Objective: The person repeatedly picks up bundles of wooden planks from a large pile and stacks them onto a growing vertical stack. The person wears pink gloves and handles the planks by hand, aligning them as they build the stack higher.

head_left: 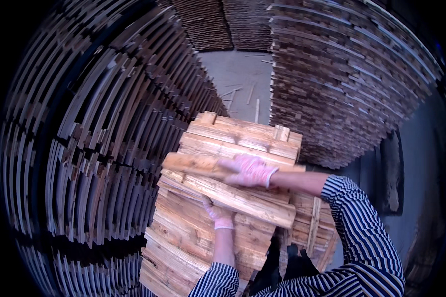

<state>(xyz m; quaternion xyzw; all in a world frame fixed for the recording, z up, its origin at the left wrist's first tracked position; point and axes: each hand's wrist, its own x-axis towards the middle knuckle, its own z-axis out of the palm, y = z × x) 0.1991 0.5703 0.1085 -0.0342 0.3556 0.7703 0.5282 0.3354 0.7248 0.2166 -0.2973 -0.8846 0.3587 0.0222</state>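
Both my hands wear pale pinkish gloves. My left hand [218,214] is at the near edge of a long, light wooden plank [238,199], which slants across the stack. Its fingers are partly hidden at the plank's edge and seem closed on it. Farther off, my right hand [250,171] reaches leftward, palm down, over a darker yellowish board [191,165] lying just beyond the plank. The right fingers are stretched out and somewhat smeared by motion. Beneath both hands lies a stack of boards [218,242] with uneven ends.
Tall stacks of narrow wood strips [119,109] rise close on the left. Another high stack [332,84] stands on the right. Loose sticks [257,110] lie on the grey floor [223,69] between them. More boards [312,222] sit lower, right of my pile.
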